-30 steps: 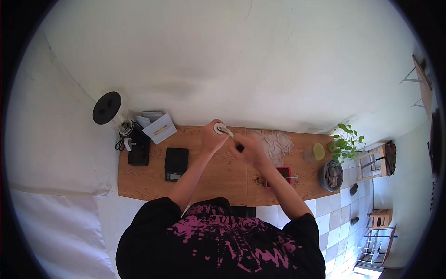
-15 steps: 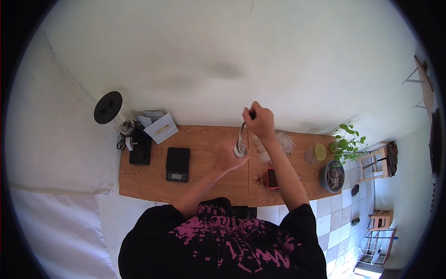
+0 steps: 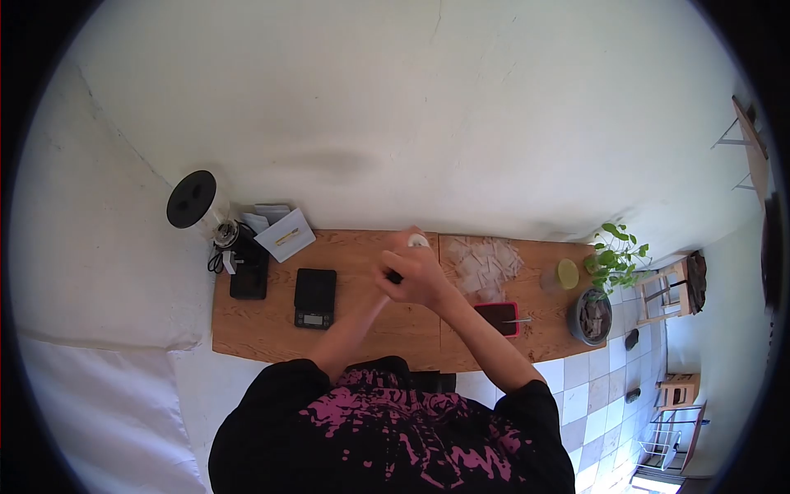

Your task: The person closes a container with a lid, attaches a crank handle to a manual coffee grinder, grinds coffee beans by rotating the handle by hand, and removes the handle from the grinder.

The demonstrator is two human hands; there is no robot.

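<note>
A hand-cranked coffee grinder (image 3: 418, 241) is held over the middle of the wooden table; only its pale round top shows. My left hand (image 3: 401, 240) is closed around the grinder's body, largely hidden behind my other hand. Closer to me, my right hand (image 3: 420, 276) is closed on the crank's black knob (image 3: 395, 278). The crank arm itself is covered by the fingers. Right of the hands sits a red tray (image 3: 517, 323) of dark brown grounds or beans, with a thin metal utensil (image 3: 517, 320) across it.
A black digital scale (image 3: 315, 288) lies left of my hands. Further left stand an electric grinder (image 3: 239, 247) and white cards (image 3: 285, 235). On the right are white paper bags (image 3: 485, 265), a yellow-green lidded container (image 3: 567, 273), a grey bucket (image 3: 586, 331) and a leafy plant (image 3: 613, 257).
My right hand has swung the crank from the far right side round toward me and left. The grinder has shifted slightly away from me. The red tray is now more fully visible.
</note>
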